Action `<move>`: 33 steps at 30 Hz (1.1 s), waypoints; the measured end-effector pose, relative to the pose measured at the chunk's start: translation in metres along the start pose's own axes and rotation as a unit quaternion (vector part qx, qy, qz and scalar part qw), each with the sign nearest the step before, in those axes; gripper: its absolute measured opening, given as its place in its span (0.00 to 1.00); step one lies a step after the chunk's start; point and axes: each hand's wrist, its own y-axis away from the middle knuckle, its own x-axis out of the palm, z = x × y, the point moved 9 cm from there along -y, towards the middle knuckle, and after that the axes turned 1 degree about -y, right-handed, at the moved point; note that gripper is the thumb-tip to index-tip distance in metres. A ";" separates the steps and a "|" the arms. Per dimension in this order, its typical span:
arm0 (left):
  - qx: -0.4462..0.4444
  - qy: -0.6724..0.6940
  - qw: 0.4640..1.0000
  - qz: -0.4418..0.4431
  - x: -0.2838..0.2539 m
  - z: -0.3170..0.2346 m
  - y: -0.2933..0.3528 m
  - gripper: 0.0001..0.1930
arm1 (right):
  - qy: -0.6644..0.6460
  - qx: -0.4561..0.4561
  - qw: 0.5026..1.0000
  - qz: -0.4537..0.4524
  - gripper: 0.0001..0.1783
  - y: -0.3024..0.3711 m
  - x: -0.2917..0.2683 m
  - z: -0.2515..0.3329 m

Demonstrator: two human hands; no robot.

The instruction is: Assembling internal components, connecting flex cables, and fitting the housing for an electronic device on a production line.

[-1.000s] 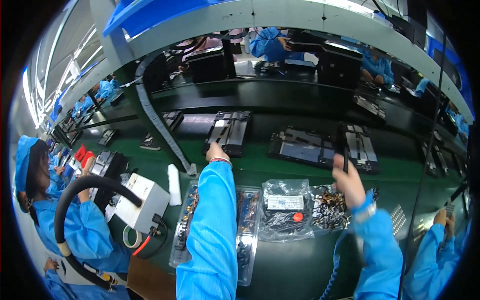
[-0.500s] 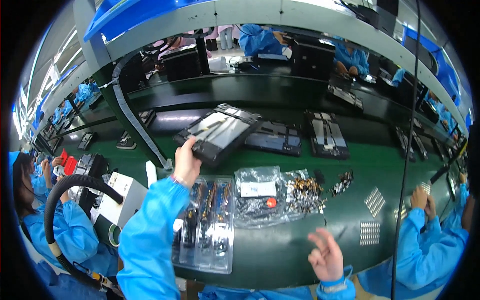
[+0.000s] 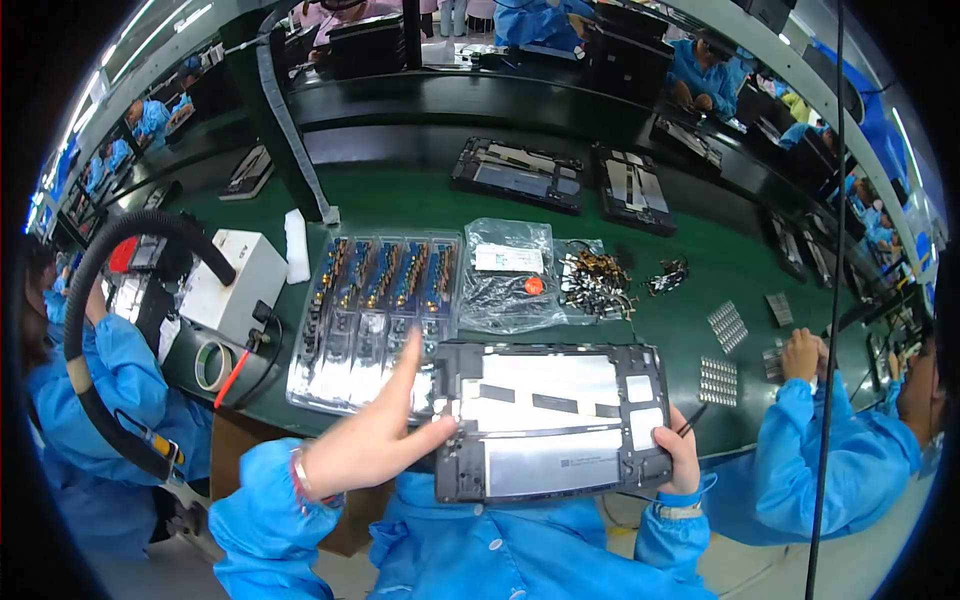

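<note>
Close in front of my body is an opened tablet (image 3: 550, 395) with a black frame, silver battery cells and dark strips across them. Its right edge is held in my right hand (image 3: 680, 458), thumb on top and the other fingers mostly hidden behind. A thin dark stick-like tool (image 3: 692, 420) juts out by that hand; its grip is unclear. At the tablet's left edge, my left hand (image 3: 365, 450) has its thumb tip against the frame and its index finger stretched away, the fingers apart. Beyond it lies a clear plastic tray (image 3: 345, 400) filled with rows of small circuit parts.
A clear bag (image 3: 510, 310) and piled small flex parts (image 3: 595, 280) lie past the tablet. Two more opened tablets (image 3: 520, 172) (image 3: 635, 190) sit farther back. At left are a white box (image 3: 235, 285) with a black hose (image 3: 75, 300) and a tape roll (image 3: 213, 366). Co-workers sit both sides.
The tablet has come from above the bench's far part toward my body, and my right hand now grips its right edge. My left hand's fingers have spread. The view has tilted down.
</note>
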 end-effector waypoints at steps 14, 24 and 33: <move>0.261 0.213 0.899 -0.280 -0.124 -0.090 0.090 0.21 | 0.106 0.000 0.991 -0.081 0.30 -0.001 -0.039 -0.043; 0.286 0.260 0.876 -0.290 -0.128 -0.069 0.086 0.19 | 0.629 -0.240 0.732 -0.103 0.14 0.006 0.028 0.033; 0.307 0.315 0.852 -0.282 -0.127 -0.054 0.078 0.17 | 0.381 -0.183 0.897 0.128 0.08 -0.063 0.130 0.016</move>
